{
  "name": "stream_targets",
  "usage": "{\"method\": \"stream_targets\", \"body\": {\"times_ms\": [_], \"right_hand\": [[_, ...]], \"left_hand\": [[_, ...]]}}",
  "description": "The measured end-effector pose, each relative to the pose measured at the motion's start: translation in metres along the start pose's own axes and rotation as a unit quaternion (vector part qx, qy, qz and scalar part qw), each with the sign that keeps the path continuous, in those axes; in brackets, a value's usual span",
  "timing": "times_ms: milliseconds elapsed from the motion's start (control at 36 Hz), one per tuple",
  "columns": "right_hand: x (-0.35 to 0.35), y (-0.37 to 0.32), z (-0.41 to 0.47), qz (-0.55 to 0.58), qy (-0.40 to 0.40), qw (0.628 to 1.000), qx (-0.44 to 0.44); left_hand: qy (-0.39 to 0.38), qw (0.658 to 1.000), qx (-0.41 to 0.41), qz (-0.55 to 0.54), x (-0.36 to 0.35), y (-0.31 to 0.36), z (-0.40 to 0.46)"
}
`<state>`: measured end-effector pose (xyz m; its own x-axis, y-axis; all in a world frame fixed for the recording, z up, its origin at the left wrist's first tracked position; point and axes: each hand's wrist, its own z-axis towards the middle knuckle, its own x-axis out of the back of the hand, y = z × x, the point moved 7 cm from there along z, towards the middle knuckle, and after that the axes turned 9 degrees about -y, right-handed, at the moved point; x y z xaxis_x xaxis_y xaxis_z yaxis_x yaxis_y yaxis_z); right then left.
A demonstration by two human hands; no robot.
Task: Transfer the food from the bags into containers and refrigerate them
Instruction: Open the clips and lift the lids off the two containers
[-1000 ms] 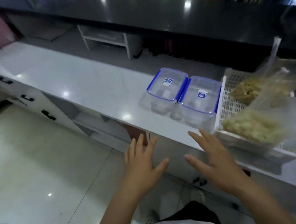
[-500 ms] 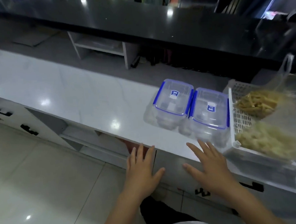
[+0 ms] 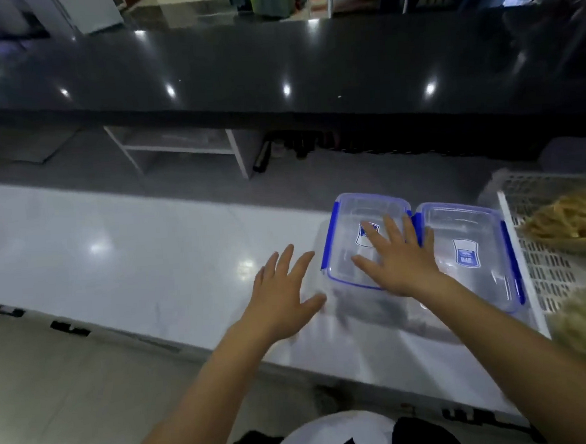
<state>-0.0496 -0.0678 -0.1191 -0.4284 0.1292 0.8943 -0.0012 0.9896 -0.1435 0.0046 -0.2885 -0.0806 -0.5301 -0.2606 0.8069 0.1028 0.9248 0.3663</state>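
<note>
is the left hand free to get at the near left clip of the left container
Probably yes: the left hand hovers open right beside the left container, nothing between them; the right hand lies over its lid only.

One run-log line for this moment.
right hand open over left container lid | left hand open beside it | both containers lidded | food bags in basket

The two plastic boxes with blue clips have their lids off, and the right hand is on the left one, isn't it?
Not quite. In the head view both boxes still have their lids on. The right hand does rest flat on the left box, beside the right box.
</note>
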Motion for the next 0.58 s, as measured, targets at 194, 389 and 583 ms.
{"method": "stream_targets", "body": {"times_ms": [194, 389, 583], "right_hand": [[-0.009, -0.013, -0.007, 0.014, 0.054, 0.998, 0.0], [-0.022, -0.041, -0.014, 0.009, 0.074, 0.997, -0.001], [-0.037, -0.099, -0.022, 0.028, 0.069, 0.996, 0.04]], "left_hand": [[0.004, 0.961, -0.039, -0.274, 0.019, 0.001, 0.058], [-0.065, 0.865, -0.014, -0.498, 0.024, -0.018, 0.084], [-0.091, 0.844, -0.007, -0.529, 0.026, -0.083, 0.07]]}}
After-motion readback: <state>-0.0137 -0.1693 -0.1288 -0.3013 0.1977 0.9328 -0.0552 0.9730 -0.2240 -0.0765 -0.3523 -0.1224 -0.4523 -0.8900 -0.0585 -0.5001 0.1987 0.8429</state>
